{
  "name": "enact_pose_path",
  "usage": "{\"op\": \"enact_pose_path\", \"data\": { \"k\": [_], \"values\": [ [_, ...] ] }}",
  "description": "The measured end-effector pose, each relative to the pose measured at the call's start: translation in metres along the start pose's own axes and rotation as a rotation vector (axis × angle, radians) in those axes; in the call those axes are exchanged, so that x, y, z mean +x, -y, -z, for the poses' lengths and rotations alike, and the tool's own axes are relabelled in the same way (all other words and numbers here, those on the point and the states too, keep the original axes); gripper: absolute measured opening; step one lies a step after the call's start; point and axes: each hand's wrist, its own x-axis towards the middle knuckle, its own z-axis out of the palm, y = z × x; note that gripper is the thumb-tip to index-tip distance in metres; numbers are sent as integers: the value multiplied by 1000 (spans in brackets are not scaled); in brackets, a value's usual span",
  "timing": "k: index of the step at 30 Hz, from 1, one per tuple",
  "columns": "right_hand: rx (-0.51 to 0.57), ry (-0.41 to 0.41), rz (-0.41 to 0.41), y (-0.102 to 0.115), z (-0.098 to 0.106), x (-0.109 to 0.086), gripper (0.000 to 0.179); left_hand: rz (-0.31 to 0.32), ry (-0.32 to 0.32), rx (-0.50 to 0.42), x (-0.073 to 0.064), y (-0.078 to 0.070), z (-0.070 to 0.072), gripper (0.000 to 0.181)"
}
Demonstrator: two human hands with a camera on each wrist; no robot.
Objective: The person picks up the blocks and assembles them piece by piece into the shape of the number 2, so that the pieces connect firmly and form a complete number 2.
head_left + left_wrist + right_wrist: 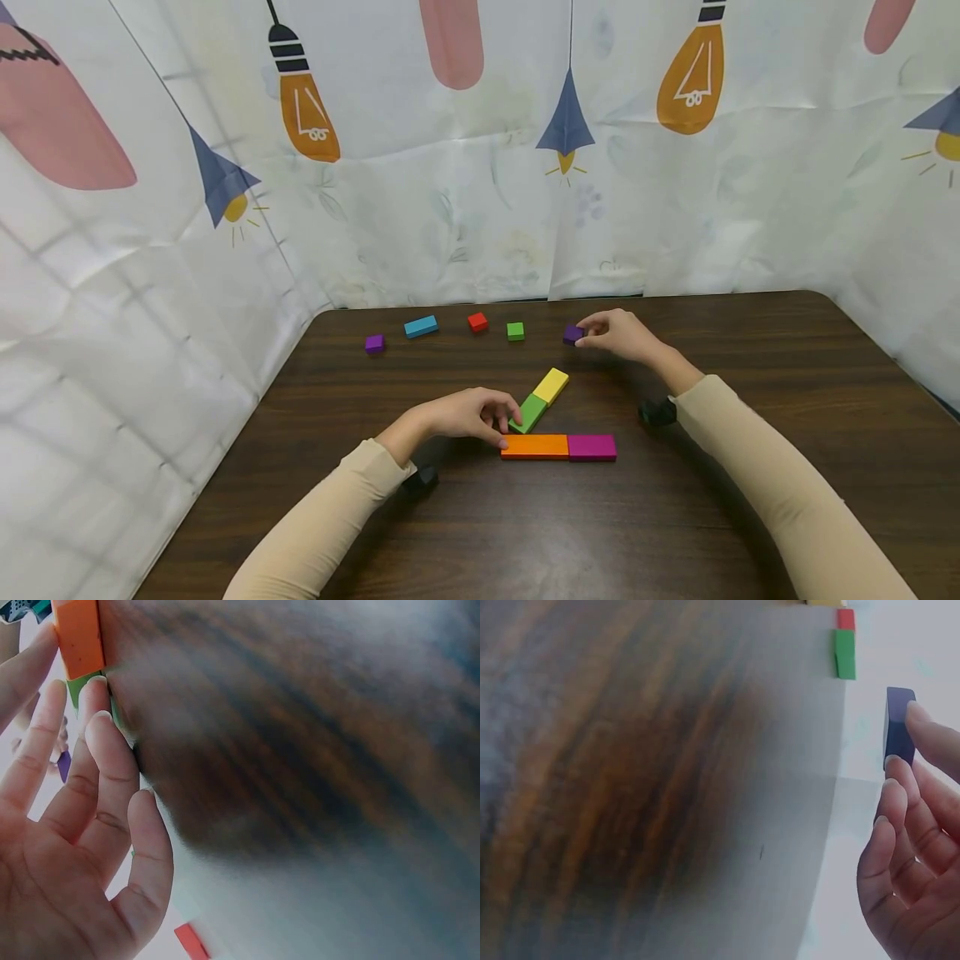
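My right hand (626, 337) pinches a small dark purple block (572, 335) between thumb and fingertips at the far side of the table; the right wrist view shows this block (898, 731) in the fingertips too. Nearer me, my left hand (468, 414) has its thumb at the left end of an orange block (534, 447). Its other fingers, loosely bent, reach a green block (529, 412). A magenta block (592, 447) continues the orange one end to end. From the green block, a yellow block (551, 387) extends diagonally away to the right.
Along the table's back lie a small purple block (375, 343), a blue block (421, 326), a red block (477, 322) and a small green block (515, 332). Behind the dark wooden table (300, 500) hangs a printed curtain (480, 208).
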Motion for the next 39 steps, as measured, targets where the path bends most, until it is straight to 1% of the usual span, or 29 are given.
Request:
{"op": "enact_pose_path", "data": {
  "k": [13,27,32,39],
  "values": [
    [-9,43,16,2,-2,-4,43,-9,6,-3,-1,-2,1,29],
    [9,112,14,6,-6,-7,37,-6,2,7,-1,-1,1,29],
    [17,134,21,7,-7,-7,38,-5,5,5,0,0,0,29],
    [13,151,10,9,-10,-7,38,-9,5,-2,-1,-1,0,29]
  ]
}}
